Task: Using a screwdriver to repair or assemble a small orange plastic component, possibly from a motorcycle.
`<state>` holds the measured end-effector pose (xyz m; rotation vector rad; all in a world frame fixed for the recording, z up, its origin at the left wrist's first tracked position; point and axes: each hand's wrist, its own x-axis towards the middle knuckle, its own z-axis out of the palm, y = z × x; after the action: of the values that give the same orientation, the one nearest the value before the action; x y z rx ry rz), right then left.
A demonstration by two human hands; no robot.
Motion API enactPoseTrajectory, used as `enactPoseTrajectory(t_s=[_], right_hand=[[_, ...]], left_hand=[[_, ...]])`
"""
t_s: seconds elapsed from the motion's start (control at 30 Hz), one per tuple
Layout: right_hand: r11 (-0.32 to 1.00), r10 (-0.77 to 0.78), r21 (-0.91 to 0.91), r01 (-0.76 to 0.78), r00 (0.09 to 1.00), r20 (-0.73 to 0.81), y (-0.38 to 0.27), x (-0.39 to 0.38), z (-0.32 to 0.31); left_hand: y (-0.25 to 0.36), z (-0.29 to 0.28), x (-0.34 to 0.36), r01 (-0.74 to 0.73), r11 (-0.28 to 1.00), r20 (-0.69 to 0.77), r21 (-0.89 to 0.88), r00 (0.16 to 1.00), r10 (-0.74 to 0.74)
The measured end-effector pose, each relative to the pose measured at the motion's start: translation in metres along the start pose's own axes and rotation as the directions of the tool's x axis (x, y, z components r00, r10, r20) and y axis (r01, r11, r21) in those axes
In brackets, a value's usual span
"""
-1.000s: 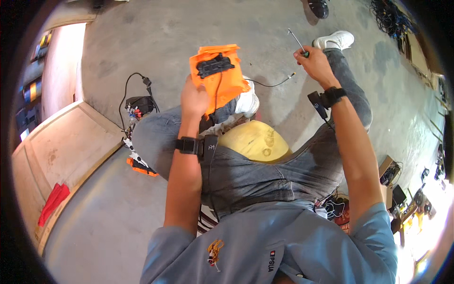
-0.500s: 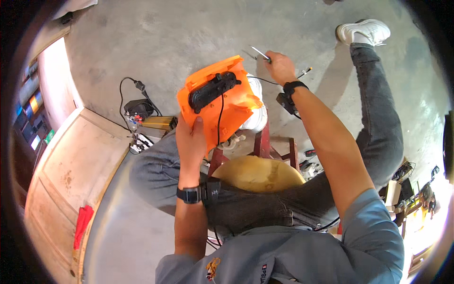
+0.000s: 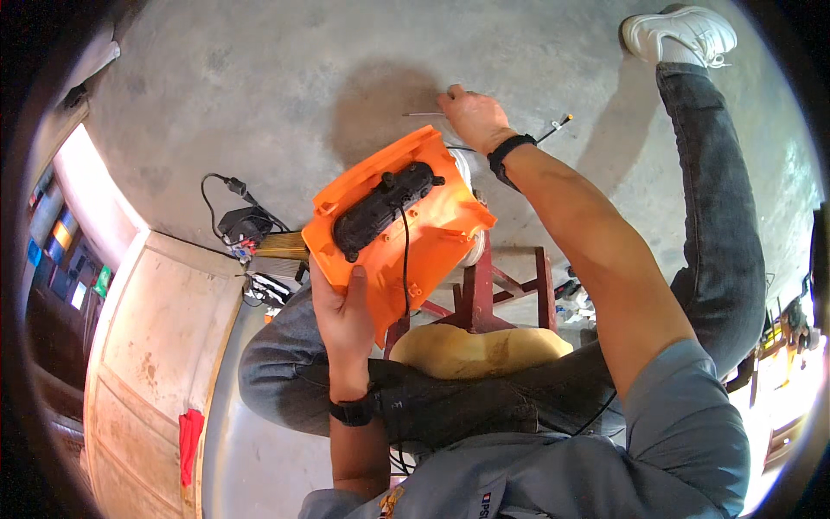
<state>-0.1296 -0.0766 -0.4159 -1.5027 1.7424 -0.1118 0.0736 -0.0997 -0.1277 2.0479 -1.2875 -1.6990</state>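
My left hand [image 3: 346,320] grips an orange plastic cover [image 3: 441,221] by its near left edge, thumb on top, holding it tilted above my lap. Fixed to the cover's upturned face is a long black housing [image 3: 380,212]. A thin black cable [image 3: 406,268] runs from it toward me. Beyond the cover's far right corner, my right hand [image 3: 475,117] is closed round a screwdriver [image 3: 422,113]. Its thin shaft points left, apart from the cover, and its handle is hidden in the fingers.
Between my legs stands a dark red stool frame [image 3: 477,294] with a yellow seat [image 3: 475,350]. At left lie a black device with a cord [image 3: 246,225] and a gold ribbed box [image 3: 285,245]. A wooden panel [image 3: 156,337] with a red cloth [image 3: 189,445] stands farther left.
My right hand has moved left with the screwdriver, whose shaft has swung from up-left to nearly level. In the picture, the cover and my left hand sit slightly lower and farther left.
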Motion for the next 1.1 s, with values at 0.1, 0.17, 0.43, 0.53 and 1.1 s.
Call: enactPoseTrajectory(t_s=[0.1,0.17,0.43,0.53,1.1], right_hand=[[1.000,-0.014,0.007,0.014,1.000,-0.020,-0.005,0.001,-0.001],[1.000,-0.014,-0.014,0.013,1.000,-0.023,-0.003,0.000,0.000],[0.887,0.365,0.363,-0.285,0.915,-0.173,0.014,-0.049,-0.057],[0.887,0.431,0.341,-0.312,0.824,-0.367,0.053,-0.084,-0.093],[0.858,-0.032,0.488,0.158,0.966,-0.256,-0.195,-0.295,-0.236]], left_hand=[[0.000,0.000,-0.002,-0.010,1.000,-0.001,-0.013,1.000,0.010],[-0.003,0.000,-0.001,-0.040,0.998,0.010,-0.038,0.999,0.040],[0.005,-0.002,-0.013,-0.024,1.000,0.081,0.003,0.996,0.024],[0.007,0.005,-0.012,-0.157,0.978,0.179,0.134,0.975,0.132],[-0.017,-0.002,-0.088,-0.284,0.887,0.219,-0.363,0.899,0.378]])
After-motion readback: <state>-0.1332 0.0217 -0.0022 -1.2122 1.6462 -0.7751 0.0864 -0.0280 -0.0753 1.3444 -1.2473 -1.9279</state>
